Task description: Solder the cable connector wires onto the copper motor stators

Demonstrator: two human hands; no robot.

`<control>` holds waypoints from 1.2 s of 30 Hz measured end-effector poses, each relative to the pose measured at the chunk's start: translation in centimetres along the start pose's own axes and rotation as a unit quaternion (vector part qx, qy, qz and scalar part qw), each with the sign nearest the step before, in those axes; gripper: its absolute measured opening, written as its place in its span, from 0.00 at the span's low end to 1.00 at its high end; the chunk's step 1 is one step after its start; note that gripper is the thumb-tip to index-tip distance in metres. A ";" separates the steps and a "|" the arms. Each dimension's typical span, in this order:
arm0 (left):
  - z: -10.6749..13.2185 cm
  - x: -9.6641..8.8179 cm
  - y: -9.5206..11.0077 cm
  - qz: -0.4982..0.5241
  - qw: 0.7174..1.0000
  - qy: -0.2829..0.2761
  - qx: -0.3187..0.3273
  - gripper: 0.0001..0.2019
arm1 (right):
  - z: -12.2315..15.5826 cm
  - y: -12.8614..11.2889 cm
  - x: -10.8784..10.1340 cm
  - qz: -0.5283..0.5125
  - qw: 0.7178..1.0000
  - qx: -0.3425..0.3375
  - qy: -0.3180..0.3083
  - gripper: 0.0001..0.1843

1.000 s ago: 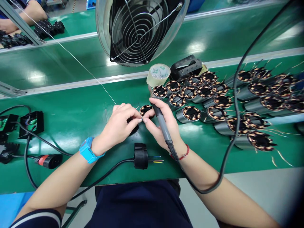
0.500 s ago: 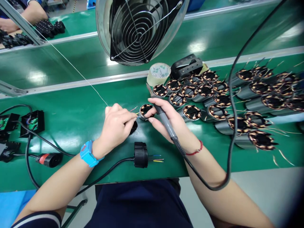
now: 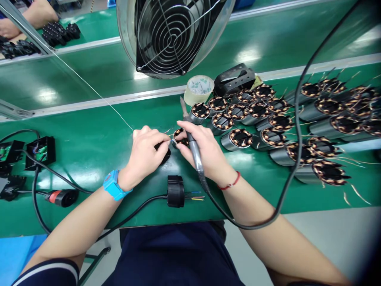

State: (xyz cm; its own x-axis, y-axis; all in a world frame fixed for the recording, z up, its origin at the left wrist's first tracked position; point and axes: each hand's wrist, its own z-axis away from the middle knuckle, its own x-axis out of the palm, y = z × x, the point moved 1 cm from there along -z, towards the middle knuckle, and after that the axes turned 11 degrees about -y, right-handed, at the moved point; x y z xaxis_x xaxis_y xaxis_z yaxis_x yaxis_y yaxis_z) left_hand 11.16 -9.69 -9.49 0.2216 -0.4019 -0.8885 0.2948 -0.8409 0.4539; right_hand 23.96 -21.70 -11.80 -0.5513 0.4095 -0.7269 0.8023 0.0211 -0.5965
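Closer now to the left hand point(image 3: 147, 151) than half a second ago, the right hand point(image 3: 210, 153) has slid left along with its soldering iron point(image 3: 195, 155). From far off, I look through the head camera, my only view. I see a small copper ring point(image 3: 177, 132) standing on the green bench point(image 3: 139, 111), just right of the left fingertips and partly under the right ones. So the right hand is nearer to it. The ring's round top faces up at me. The right hand is wrapped around the iron, which slants, its tip pointing up and away, past the ring. The left thumb and first finger are close together by some thin wires point(image 3: 172, 140); I can't tell if they pinch them. A black part point(image 3: 165, 157) sits under that hand.
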 end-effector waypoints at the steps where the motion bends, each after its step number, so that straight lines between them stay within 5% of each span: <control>1: 0.0 0.0 0.0 0.001 1.000 0.000 0.003 0.09 | 0.5 -0.2 -0.5 -0.003 1.000 0.009 0.016 0.24; 6: 0.2 0.2 0.0 -0.006 1.000 0.004 0.012 0.09 | 3.1 -2.1 -1.9 -0.018 0.993 0.020 0.114 0.21; 14: 0.2 0.3 0.0 -0.009 1.000 0.006 0.006 0.09 | 5.6 -2.1 0.0 -0.044 0.972 -0.034 0.230 0.15; 36: -0.1 0.4 -0.1 0.018 1.000 0.003 -0.024 0.09 | 5.6 -1.7 0.5 -0.069 0.972 -0.025 0.224 0.14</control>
State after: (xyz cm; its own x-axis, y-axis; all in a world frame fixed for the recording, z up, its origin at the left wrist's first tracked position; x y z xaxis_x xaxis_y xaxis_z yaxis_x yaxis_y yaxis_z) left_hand 11.29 -9.79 -9.91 0.2390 -0.4295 -0.8709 0.3309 -0.8072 0.4889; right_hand 21.08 -26.65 -13.05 -0.5094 0.7548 -0.4133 0.7435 0.1441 -0.6531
